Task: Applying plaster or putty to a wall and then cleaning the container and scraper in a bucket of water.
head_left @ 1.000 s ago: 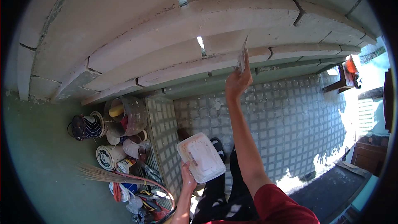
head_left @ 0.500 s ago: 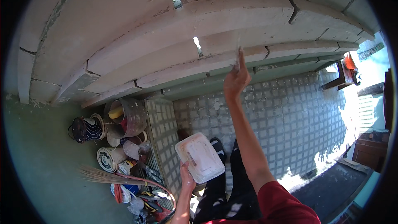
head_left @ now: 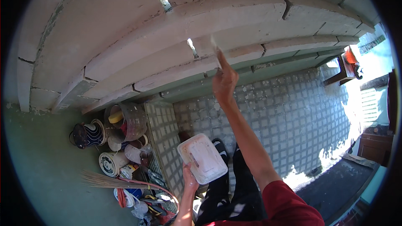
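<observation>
My left hand [head_left: 189, 178] grips the left edge of a shallow white rectangular plastic tub [head_left: 209, 163], its fingers partly underneath. Whitish paste smears cover the tub, with a brownish mark near its left side. Stretched out in front of the wall, my right hand [head_left: 225, 81] is closed round a slim pale tool [head_left: 215, 42], the index finger lying along it. Motion blurs that tool, so its exact kind is unclear. Its tip is close to the pale ledged wall [head_left: 247, 31], just right of a narrow bright slot; whether it touches I cannot tell.
Buckets [head_left: 113, 162], a clear plastic tub [head_left: 130, 121] and a straw broom [head_left: 111, 179] crowd the left side beside a tiled step [head_left: 161, 125]. Patterned tiles [head_left: 284, 113] cover the floor. A wooden stool or table [head_left: 345, 73] stands far right, and a dark slab [head_left: 331, 192] lies lower right.
My right hand has swung left and slightly down along the wall with the slim tool. The left hand and tub stay nearly in place; the view has shifted a little.
</observation>
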The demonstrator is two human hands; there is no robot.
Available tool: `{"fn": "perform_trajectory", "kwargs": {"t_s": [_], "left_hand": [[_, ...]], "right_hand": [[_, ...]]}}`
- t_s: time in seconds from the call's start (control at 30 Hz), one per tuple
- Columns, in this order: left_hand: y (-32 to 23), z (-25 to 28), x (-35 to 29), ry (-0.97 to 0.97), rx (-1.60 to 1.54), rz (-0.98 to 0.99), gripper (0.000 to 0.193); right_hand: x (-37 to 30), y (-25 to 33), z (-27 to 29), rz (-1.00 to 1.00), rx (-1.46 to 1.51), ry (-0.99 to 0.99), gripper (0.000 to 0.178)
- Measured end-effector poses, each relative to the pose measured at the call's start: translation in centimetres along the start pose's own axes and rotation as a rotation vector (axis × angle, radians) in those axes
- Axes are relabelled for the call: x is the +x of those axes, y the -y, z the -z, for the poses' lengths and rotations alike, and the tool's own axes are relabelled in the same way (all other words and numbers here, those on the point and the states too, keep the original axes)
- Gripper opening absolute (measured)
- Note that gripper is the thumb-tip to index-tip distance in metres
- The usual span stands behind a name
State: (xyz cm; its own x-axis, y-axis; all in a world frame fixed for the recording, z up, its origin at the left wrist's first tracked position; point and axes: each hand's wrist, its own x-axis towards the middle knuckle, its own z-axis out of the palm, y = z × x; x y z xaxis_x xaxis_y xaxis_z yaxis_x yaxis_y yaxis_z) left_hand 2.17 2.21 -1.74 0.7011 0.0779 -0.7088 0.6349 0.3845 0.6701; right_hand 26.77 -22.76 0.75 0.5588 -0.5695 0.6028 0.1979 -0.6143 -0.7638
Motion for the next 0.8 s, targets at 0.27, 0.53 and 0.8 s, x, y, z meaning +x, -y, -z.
{"fn": "perform_trajectory", "kwargs": {"t_s": [0.27, 0.53, 0.8], "left_hand": [[-0.6, 0.3, -0.5, 0.032, 0.001, -0.003, 0.040], [-1.9, 1.3, -0.5, 0.019, 0.003, -0.043, 0.044], [-1.2, 2.8, 0.1, 0.043, 0.018, -0.043, 0.045]], "right_hand": [[3.2, 0.6, -1.9, 0.038, 0.018, -0.120, 0.065], [-1.3, 1.1, -1.6, 0.052, 0.049, 0.006, 0.062], [3.7, -0.7, -2.4, 0.007, -0.083, -0.233, 0.060]]}}
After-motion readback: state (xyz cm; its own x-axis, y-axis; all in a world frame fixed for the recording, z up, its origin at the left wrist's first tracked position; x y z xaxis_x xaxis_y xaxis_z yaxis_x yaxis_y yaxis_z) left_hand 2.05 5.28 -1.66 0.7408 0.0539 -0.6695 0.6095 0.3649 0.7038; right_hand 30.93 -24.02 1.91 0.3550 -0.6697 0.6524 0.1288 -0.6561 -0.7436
